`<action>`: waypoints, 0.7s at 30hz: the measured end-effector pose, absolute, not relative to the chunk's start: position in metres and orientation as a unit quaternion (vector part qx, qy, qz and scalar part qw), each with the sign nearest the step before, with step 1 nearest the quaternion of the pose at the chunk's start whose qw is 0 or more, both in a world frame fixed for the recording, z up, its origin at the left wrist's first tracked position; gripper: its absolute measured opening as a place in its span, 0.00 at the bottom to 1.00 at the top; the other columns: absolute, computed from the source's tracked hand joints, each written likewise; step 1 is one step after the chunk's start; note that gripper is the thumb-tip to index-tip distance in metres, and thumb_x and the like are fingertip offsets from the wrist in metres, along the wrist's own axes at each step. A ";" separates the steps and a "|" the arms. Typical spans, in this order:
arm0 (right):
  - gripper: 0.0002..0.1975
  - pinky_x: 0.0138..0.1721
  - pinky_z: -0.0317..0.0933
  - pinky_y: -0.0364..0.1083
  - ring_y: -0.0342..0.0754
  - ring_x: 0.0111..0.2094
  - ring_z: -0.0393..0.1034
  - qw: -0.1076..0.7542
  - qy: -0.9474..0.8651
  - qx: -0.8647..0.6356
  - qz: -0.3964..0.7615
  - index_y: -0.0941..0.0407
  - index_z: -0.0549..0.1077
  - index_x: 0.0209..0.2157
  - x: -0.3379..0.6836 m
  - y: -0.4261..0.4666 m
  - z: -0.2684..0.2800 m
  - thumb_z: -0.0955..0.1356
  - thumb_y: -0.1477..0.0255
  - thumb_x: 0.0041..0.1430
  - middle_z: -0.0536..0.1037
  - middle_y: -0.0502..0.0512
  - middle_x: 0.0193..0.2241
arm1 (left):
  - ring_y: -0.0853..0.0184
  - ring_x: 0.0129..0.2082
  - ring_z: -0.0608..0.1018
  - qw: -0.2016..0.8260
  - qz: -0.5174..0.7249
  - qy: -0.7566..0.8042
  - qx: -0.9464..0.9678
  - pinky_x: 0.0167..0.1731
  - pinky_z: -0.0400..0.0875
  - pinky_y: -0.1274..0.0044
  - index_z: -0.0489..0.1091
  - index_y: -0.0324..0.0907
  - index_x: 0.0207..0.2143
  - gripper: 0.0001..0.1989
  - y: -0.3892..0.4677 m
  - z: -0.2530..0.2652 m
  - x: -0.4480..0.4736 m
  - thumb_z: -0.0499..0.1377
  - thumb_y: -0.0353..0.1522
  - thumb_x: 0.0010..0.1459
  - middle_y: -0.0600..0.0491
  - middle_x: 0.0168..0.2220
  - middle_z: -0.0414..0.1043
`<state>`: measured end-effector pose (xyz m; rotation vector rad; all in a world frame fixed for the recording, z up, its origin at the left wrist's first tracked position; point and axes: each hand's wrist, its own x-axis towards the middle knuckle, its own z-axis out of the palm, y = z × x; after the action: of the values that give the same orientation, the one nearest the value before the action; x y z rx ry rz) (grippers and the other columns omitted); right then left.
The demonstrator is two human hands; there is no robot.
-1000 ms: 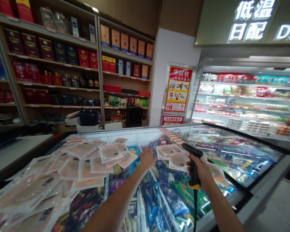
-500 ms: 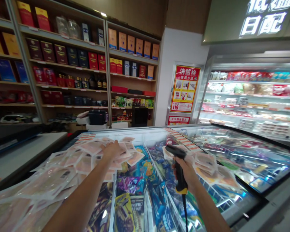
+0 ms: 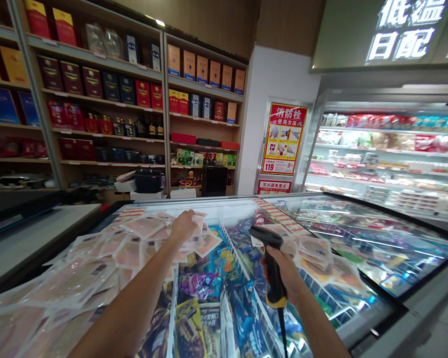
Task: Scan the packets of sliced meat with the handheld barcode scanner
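My right hand is wrapped around the grip of a black and yellow handheld barcode scanner, its cable hanging down. The scanner's head points left over the freezer. At the far end of a pile of flat, clear plastic packets, my left hand has its fingers closed on the edge of one packet. The fingertips are partly hidden. More such packets lie to the right, beyond my right hand.
Below is a chest freezer with glass lids, its wire dividers separating bagged frozen goods. Shelves of boxed bottles stand behind, with a lit refrigerated display at right. A white counter runs along the left.
My left hand has moved right and slightly up across the pile and closed on a packet's edge. The scanner in my right hand has shifted slightly left and down.
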<state>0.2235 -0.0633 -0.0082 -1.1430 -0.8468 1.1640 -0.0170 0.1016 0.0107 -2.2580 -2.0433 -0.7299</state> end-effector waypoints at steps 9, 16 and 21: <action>0.14 0.10 0.53 0.39 0.39 0.10 0.58 0.573 -0.393 -0.464 0.550 0.59 0.64 0.27 0.205 -0.075 -0.001 0.63 0.61 0.45 0.68 0.48 0.13 | 0.67 0.33 0.71 -0.062 -0.373 -0.581 -0.721 0.31 0.60 0.81 0.67 0.42 0.32 0.12 0.113 0.031 0.013 0.52 0.32 0.43 0.54 0.32 0.71; 0.14 0.09 0.51 0.38 0.39 0.09 0.58 0.573 -0.397 -0.455 0.554 0.59 0.64 0.27 0.195 -0.073 -0.001 0.63 0.61 0.45 0.68 0.48 0.14 | 0.70 0.29 0.71 -0.134 -0.409 -0.568 -0.702 0.26 0.61 0.82 0.67 0.41 0.33 0.13 0.118 0.035 0.025 0.53 0.30 0.42 0.55 0.30 0.71; 0.14 0.10 0.53 0.39 0.39 0.10 0.59 0.580 -0.385 -0.463 0.548 0.59 0.64 0.27 0.203 -0.068 0.001 0.63 0.61 0.45 0.68 0.47 0.14 | 0.70 0.26 0.71 -0.185 -0.434 -0.559 -0.682 0.23 0.61 0.83 0.68 0.39 0.33 0.12 0.119 0.028 0.035 0.52 0.30 0.42 0.56 0.26 0.70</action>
<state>0.2032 -0.0677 0.0010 -1.0820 -0.9002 1.2811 0.0352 0.1187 0.0282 -2.4394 -1.9970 -1.5518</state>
